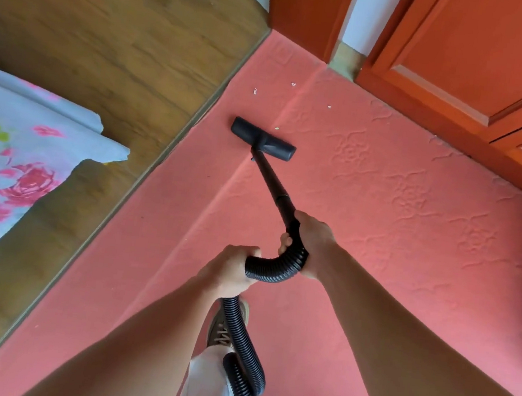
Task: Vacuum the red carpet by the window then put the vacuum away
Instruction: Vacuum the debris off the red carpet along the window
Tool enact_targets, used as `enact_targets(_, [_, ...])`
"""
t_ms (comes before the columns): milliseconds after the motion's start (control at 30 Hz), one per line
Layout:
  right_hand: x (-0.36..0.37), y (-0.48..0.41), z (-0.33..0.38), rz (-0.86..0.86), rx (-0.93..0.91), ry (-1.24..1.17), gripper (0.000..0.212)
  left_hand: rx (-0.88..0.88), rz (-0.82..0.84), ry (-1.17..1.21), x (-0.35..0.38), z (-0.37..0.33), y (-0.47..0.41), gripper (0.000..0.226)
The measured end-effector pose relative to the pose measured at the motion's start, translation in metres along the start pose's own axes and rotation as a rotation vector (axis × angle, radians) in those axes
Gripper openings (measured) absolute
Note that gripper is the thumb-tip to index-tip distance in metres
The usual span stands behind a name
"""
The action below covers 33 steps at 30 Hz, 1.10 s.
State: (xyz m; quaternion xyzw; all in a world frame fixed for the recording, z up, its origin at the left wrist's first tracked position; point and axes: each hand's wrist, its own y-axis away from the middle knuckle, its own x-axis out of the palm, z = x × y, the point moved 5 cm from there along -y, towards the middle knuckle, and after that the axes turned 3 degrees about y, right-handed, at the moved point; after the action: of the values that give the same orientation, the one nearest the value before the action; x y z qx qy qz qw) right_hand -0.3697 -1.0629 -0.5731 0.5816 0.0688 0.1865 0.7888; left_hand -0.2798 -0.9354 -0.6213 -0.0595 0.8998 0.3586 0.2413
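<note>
Seen from above, a person stands on a red carpet, vacuuming. The right hand, the farther of the two, is wrapped round the top of a black wand where it joins the ribbed hose, likely so it can steer and push. The left hand, just beside the right and nearer the body, grips the hose one short loop behind, probably to take its weight and stop it tugging on the wand. From the left hand the hose drops past a brown shoe and out of view; the vacuum's body is not visible. The wand slants ahead of the right hand, slightly to its left, ending in a flat black floor head lying on the carpet well ahead of both hands. Just beyond the head lie small white scraps, so the carpet seems only partly done. Left of the hands a wooden bed side borders the carpet, with floral bedding over it; ahead and right stand orange cupboard doors
</note>
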Motion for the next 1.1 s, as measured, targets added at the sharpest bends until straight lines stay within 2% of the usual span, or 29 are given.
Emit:
enact_targets(133, [0.026,-0.032,0.044,-0.060,-0.077,-0.050,0.019,0.030,-0.069,0.048,-0.026,-0.001,-0.015,0.034])
enact_targets(267, [0.033,-0.049,0.076,-0.062,-0.058,-0.052,0.020,0.123,-0.120,0.107,-0.039,-0.026,-0.032,0.038])
enact_targets(500, [0.025,-0.028,0.027,-0.045,0.108,0.074,0.024,0.076,0.019,0.002,-0.033,0.006,-0.028,0.035])
enact_targets(600, [0.023,-0.030,0.035,-0.107,0.027,0.176,0.024,0.118,0.091,-0.073,-0.035,-0.006,-0.029,0.031])
enact_targets(733, [0.045,-0.047,0.076,-0.102,-0.046,0.269,0.026,0.137,0.040,-0.015,-0.053,-0.018,-0.044,0.023])
enact_targets(867, [0.079,-0.065,0.120,-0.118,-0.117,0.429,0.023,0.102,-0.027,0.083,-0.068,-0.023,-0.059,0.038])
enact_targets(967, [0.094,-0.078,0.139,-0.166,-0.141,0.420,0.020,0.057,-0.052,0.134,-0.078,-0.021,-0.068,0.041])
enact_targets(1100, [0.086,-0.087,0.126,-0.231,-0.149,0.374,0.019,-0.015,0.010,0.129,-0.068,-0.010,-0.070,0.038])
